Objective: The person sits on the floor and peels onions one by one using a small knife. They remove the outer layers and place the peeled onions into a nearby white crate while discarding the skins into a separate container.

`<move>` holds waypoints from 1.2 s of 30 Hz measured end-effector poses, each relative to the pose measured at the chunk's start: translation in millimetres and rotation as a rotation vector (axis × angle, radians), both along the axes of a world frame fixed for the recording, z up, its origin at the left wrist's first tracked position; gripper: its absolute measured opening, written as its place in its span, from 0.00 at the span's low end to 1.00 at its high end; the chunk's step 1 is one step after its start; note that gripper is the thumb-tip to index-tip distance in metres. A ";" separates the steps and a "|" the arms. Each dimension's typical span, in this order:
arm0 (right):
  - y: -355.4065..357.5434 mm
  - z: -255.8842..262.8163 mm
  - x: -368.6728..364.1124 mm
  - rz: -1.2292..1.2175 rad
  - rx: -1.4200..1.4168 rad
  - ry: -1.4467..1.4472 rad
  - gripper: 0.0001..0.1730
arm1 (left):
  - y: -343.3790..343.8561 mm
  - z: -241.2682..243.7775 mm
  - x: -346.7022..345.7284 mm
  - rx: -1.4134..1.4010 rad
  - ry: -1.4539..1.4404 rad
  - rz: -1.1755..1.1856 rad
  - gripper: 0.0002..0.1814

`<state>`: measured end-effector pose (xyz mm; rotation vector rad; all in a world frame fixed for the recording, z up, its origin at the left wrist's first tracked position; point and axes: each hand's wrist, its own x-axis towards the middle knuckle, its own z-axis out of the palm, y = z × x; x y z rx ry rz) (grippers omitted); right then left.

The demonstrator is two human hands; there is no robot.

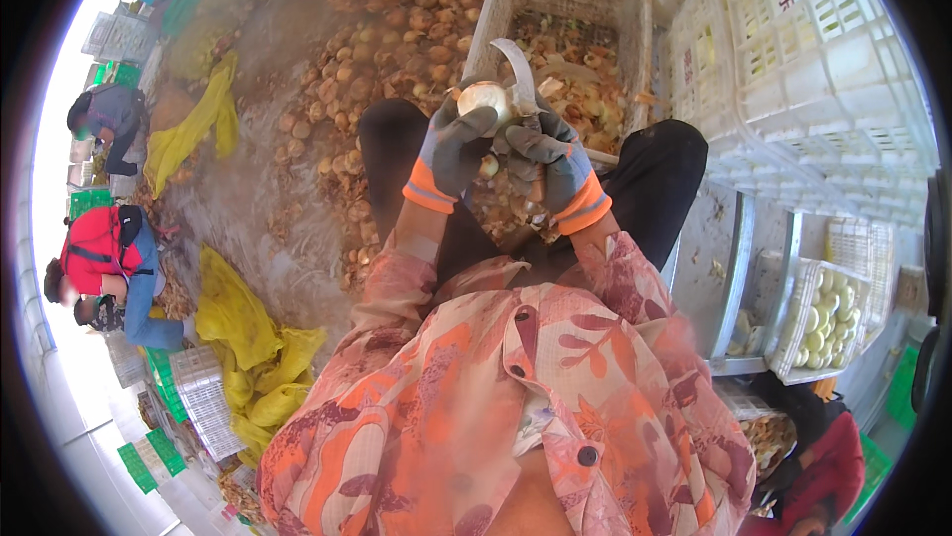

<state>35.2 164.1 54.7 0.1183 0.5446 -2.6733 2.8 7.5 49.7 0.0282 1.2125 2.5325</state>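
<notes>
My left hand [462,136], in a grey glove with an orange cuff, holds an onion [483,99] whose pale flesh shows. My right hand [547,153], gloved alike, grips the handle of a curved knife [516,67]. The blade points up and bends left, close beside the onion. Both hands are between my knees, at the near end of a dirty white plastic crate [644,23] that holds onion skins and scraps [580,82]. Many brown onions [346,64] lie on the floor to the left. A small onion [489,166] shows below my hands.
Stacked white crates [803,67] stand at the right, with a metal frame [732,276] and a crate of peeled onions [829,316] below. Yellow mesh bags [238,313] lie at the left. Several people, one in a red top [97,250], are at the left; another person [825,461] is at lower right.
</notes>
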 end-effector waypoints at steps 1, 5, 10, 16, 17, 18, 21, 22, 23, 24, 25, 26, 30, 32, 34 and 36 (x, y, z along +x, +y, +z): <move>-0.8 -3.3 -2.6 0.020 -0.023 -0.014 0.33 | 5.7 0.7 2.0 0.070 -0.029 0.012 0.23; -4.0 4.7 0.3 -0.026 0.198 0.070 0.29 | 7.4 -18.4 -2.9 0.219 -0.094 -0.037 0.23; 18.1 -7.7 -3.2 -0.192 0.224 -0.004 0.18 | 10.5 -10.0 -8.9 0.324 -0.201 0.157 0.19; 72.0 -78.6 -28.5 -0.314 1.398 0.127 0.32 | -5.0 -2.6 -16.5 0.392 -0.086 0.001 0.21; 75.5 -91.3 -27.3 -0.335 1.803 0.237 0.34 | -6.2 -1.0 -17.4 0.368 -0.071 -0.021 0.22; 77.7 -96.5 -29.0 -0.350 2.208 0.360 0.35 | -4.6 6.0 -18.5 0.278 -0.030 -0.007 0.20; 53.1 -43.8 -14.3 -0.425 1.513 0.429 0.35 | -0.6 17.2 -13.0 0.038 0.040 0.017 0.18; 47.3 -27.8 -8.4 -0.322 1.499 0.420 0.37 | -1.3 16.9 -13.8 -0.028 0.050 0.019 0.20; 42.3 -14.7 -3.3 -0.270 1.585 0.520 0.37 | -1.6 16.5 -15.3 -0.093 0.060 0.018 0.22; 38.0 -4.0 1.3 -0.218 1.669 0.621 0.37 | -5.0 15.5 -17.5 0.013 0.015 -0.027 0.28; 34.6 3.3 5.3 -0.162 1.752 0.724 0.36 | -6.9 13.1 -17.9 -0.029 0.031 -0.041 0.29; 32.1 6.5 8.9 -0.141 1.847 0.819 0.40 | -8.6 9.7 -17.7 -0.071 0.046 -0.055 0.30; 29.3 10.1 9.2 0.047 2.002 0.877 0.44 | -8.6 11.7 -17.4 -0.287 0.132 -0.127 0.31; 28.8 10.9 9.7 0.090 2.032 0.883 0.45 | -4.4 17.1 -16.6 -0.323 0.116 -0.116 0.32; 26.7 5.8 9.8 0.018 2.003 0.919 0.45 | -4.2 19.9 -15.1 -0.372 0.141 -0.112 0.33; 24.5 2.2 8.9 0.009 1.989 0.919 0.45 | -7.0 21.4 -13.7 -0.429 0.209 -0.115 0.34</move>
